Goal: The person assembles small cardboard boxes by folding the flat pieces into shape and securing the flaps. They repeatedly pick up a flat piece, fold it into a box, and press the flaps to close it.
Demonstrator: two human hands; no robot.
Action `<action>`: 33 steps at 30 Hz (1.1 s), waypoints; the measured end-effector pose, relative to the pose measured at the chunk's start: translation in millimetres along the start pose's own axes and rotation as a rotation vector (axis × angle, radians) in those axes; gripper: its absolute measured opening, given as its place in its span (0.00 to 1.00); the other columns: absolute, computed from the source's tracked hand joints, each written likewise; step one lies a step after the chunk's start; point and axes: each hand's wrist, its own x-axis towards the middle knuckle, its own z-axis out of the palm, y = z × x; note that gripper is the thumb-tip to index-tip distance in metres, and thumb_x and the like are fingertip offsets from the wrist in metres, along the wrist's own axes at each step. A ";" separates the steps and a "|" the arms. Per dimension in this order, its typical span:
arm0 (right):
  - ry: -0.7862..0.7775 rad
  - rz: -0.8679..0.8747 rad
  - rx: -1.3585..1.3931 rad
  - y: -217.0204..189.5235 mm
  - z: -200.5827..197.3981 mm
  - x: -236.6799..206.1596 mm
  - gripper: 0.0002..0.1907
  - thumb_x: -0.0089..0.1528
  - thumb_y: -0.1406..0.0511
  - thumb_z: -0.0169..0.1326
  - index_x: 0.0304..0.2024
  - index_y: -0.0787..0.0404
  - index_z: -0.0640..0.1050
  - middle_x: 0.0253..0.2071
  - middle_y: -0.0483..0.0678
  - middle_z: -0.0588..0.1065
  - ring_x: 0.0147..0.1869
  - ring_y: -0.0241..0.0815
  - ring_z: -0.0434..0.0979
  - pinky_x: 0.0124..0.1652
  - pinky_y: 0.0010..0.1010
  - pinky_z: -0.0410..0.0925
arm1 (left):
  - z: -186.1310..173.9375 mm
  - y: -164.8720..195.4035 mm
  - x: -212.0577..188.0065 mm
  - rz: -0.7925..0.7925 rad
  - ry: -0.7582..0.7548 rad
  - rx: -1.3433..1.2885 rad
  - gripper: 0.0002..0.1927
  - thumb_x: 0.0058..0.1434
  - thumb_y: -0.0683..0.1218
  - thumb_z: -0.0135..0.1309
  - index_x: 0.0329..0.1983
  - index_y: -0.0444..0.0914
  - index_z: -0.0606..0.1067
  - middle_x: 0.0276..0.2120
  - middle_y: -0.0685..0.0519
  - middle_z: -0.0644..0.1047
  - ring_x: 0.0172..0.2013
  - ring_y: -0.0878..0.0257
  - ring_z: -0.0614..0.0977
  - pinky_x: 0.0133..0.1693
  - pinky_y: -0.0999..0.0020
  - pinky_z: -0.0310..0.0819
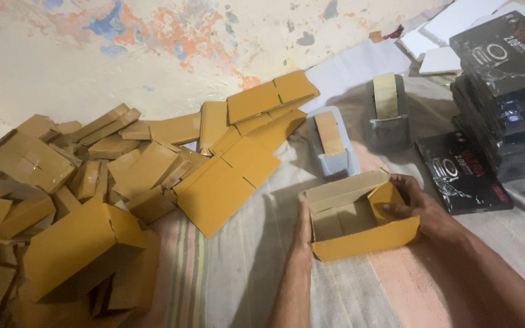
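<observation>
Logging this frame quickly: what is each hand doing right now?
Left hand: flat, open against the open cardboard box's left side.
Right hand: fingers gripping the box's right end flap.

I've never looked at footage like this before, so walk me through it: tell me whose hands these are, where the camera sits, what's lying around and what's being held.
There is no machine here. One camera sits on a person's head and looks down, so the two bare arms coming from the bottom edge are that person's own.

The left hand presses against the left wall of an open cardboard box; the right hand grips its right end flap.

The box rests on a striped cloth. To the left lies a heap of taped brown boxes, and flat unfolded cartons lie behind. Behind the box stand two tape dispensers, one light blue, one grey. To the right is a stack of black packages, with one lying flat beside the right hand.
</observation>
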 end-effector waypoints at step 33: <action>-0.248 -0.240 -0.033 37.0 -40.2 27.0 0.37 0.60 0.59 0.49 0.72 0.60 0.61 0.68 0.62 0.67 0.72 0.56 0.67 0.65 0.48 0.63 | -17.7 -36.4 20.0 0.094 0.113 -0.014 0.38 0.55 0.50 0.62 0.70 0.51 0.65 0.60 0.51 0.75 0.59 0.55 0.77 0.56 0.55 0.74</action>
